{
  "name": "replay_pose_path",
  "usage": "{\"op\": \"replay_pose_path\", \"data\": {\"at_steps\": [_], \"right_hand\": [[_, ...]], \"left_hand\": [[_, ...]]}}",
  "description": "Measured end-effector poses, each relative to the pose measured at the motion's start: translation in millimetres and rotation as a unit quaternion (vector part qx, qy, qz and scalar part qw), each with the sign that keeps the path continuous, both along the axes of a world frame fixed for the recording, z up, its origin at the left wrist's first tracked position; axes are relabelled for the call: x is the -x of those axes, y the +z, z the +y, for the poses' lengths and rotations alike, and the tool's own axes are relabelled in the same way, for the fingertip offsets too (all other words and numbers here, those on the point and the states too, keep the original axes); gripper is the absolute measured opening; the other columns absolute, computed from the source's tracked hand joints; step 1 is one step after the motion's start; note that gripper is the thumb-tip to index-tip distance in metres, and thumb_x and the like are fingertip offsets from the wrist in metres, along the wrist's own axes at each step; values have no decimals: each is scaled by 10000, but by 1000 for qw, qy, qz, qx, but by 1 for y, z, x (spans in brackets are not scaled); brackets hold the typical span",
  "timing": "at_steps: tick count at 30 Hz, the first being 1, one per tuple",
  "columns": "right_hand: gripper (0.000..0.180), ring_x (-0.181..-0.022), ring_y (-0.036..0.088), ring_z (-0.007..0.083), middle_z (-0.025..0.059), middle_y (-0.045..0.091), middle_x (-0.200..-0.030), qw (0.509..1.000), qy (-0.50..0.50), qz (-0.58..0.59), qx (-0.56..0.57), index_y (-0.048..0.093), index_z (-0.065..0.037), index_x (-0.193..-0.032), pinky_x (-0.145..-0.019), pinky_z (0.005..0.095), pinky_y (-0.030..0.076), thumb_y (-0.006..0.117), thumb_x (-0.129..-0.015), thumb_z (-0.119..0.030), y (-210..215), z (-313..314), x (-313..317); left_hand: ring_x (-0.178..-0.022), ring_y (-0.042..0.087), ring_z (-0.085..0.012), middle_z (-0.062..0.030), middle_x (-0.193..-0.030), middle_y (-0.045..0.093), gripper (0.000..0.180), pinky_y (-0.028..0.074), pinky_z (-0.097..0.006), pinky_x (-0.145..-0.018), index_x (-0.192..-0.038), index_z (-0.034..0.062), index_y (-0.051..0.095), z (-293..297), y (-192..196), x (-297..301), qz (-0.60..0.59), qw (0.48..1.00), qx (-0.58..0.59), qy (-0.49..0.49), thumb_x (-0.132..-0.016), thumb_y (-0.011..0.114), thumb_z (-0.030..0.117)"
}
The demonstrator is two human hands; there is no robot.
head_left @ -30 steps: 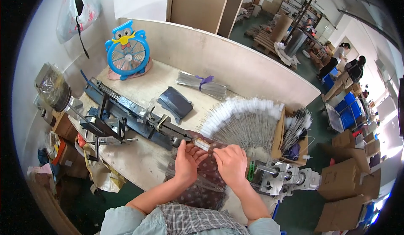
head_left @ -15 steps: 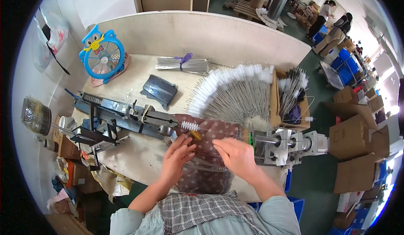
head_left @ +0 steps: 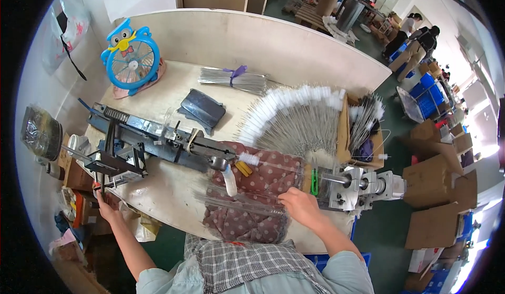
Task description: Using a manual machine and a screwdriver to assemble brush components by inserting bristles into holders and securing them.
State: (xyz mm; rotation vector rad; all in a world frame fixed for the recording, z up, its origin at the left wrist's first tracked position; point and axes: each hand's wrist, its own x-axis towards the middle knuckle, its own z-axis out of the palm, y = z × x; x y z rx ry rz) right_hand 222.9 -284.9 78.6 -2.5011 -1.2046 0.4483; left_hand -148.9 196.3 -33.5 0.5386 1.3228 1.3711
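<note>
Far to the left, my left hand [head_left: 109, 210] is closed at the lower end of a black lever [head_left: 99, 182] on the bench machine [head_left: 158, 142]. My right hand [head_left: 301, 206] is pinched over the right ends of thin metal wires [head_left: 242, 203], which lie across a brown polka-dot cloth [head_left: 252, 225]. Its fingertips are at the wires. A white-bristled wire brush [head_left: 249, 159] lies level at the machine's right end, its stem running right toward the metal spindle unit [head_left: 363, 184]. Below that end hangs a white-wrapped handle [head_left: 230, 181], with a yellow block [head_left: 243, 168] beside it.
Finished white brushes [head_left: 294, 115] are fanned out behind the cloth, next to a cardboard box [head_left: 343, 131] of more brushes. A tied wire bundle [head_left: 215, 76], a dark pouch [head_left: 203, 110] and a blue fan [head_left: 132, 62] stand farther back. A green clip [head_left: 314, 181] is by the spindle.
My left hand has moved from beside the brush out to the lever at far left. My right hand has dropped slightly to the wires. The brush now looks more tightly bristled.
</note>
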Motion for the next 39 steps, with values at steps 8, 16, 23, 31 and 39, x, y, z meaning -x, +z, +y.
{"op": "replay_pose_path", "data": {"at_steps": [8, 16, 23, 31, 39], "right_hand": [[145, -814, 627, 299, 74, 628, -903, 998, -42, 32, 14, 653, -128, -952, -668, 411, 506, 558, -852, -171, -17, -16, 4], [184, -852, 632, 326, 117, 649, -913, 998, -2, 62, 30, 643, -92, -958, -718, 445, 509, 513, -832, -121, -23, -16, 0], [180, -812, 619, 350, 154, 605, -883, 997, -19, 64, -22, 605, -59, -943, -698, 453, 504, 529, -780, -59, -18, -18, 9], [237, -727, 607, 278, 120, 578, -779, 965, -92, -228, -89, 618, -43, -932, -612, 385, 497, 534, -721, 24, 92, -59, -28], [167, -739, 614, 309, 130, 631, -836, 941, -127, -124, -289, 629, -66, -984, -613, 407, 494, 591, -821, -73, 77, -31, -61]], "left_hand": [[-726, 598, -158, -29, -823, 617, 234, 504, -290, -666, -855, 117, 553, -138, 10, -111, -173, 961, 42, -212, -928, 499, 333], [-929, 593, -228, -92, -1056, 591, 333, 463, -345, -823, -1145, 39, 481, -276, 79, -254, -44, 805, 25, -591, -865, 567, 198], [-472, 383, -86, 20, -613, 406, 345, 380, -270, -543, -872, 61, 540, -287, 197, -282, -433, 704, 237, -511, -903, 496, 401], [-503, 516, -162, -65, -700, 601, 501, 432, -311, -553, -932, 5, 590, -255, 163, -223, -261, 717, 190, -618, -944, 382, 461], [-697, 621, -232, -107, -903, 626, 162, 509, -332, -610, -956, 49, 641, -338, 153, -357, 153, 489, -552, -658, -805, 626, 103]]}}
